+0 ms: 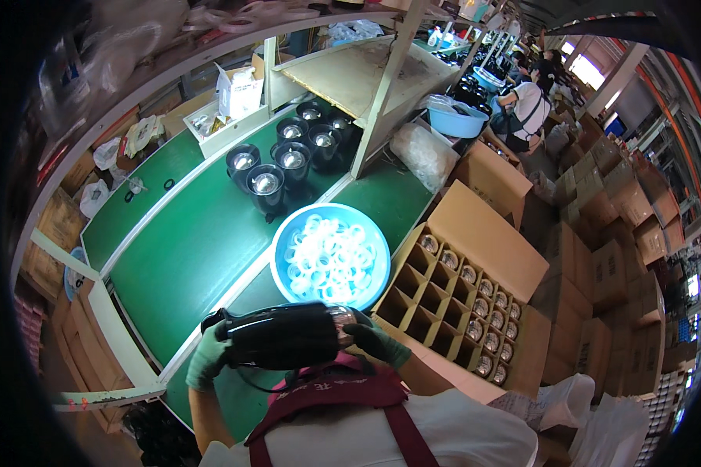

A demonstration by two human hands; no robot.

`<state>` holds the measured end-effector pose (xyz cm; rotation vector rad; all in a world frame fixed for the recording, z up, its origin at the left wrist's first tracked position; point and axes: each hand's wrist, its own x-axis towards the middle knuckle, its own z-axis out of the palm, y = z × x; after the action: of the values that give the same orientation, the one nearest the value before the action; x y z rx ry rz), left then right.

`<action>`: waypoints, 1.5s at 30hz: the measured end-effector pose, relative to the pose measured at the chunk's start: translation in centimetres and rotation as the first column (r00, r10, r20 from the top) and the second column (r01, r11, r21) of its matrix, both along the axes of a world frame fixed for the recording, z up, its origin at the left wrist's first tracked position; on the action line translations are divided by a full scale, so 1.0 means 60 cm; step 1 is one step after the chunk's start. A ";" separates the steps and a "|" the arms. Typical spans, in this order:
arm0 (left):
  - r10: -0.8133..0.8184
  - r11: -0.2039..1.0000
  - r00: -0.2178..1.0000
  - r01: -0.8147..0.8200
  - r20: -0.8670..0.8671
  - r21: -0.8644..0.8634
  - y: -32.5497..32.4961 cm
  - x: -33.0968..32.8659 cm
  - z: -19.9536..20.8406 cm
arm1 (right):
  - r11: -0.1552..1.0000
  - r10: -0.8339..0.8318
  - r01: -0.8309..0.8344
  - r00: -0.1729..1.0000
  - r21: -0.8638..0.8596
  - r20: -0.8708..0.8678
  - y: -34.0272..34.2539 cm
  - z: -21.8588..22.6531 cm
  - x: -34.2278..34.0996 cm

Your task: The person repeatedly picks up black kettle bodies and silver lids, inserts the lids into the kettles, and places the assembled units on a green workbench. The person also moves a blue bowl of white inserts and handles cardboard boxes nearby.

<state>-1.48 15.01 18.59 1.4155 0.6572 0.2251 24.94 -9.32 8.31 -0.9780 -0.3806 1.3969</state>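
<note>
A black vacuum jug body (280,337) lies sideways across the front of my chest. My left hand (208,356), in a green glove, is closed on its left end. From the jug's right end sticks out a shiny, pinkish-silver glass liner (341,324). My right hand (377,339), gloved with dark fingertips, has its fingers closed round that liner. Just beyond the jug, a light-blue basin (382,257) holds many white plastic rings (327,261). Several more black jug bodies (266,201) stand upright farther off, with silvery liners showing in their tops.
A green conveyor belt (171,241) runs along the left. To the right, an open divided carton (487,233) holds several silvery liners. Stacked cartons (592,288) line the right side. A metal post (388,86) rises by the belt; another person (528,109) sits farther back.
</note>
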 end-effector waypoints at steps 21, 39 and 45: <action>0.428 0.882 0.900 -0.436 0.084 0.181 0.017 0.017 -0.142 | 0.994 -0.073 0.062 0.988 0.085 0.138 0.099 -0.028 0.024; 0.708 0.529 0.543 0.016 -0.451 0.849 0.036 -0.020 -0.272 | 0.975 -0.171 -0.202 -0.408 0.094 0.897 0.743 -0.049 0.072; 0.688 0.515 0.562 0.069 -0.460 0.854 0.047 -0.016 -0.271 | 0.944 0.213 -0.028 -0.707 -0.329 0.674 0.857 -0.169 0.088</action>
<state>-2.45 17.84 2.31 2.3082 1.7863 0.2488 30.24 42.08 -1.85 -2.3240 -2.1906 -0.1508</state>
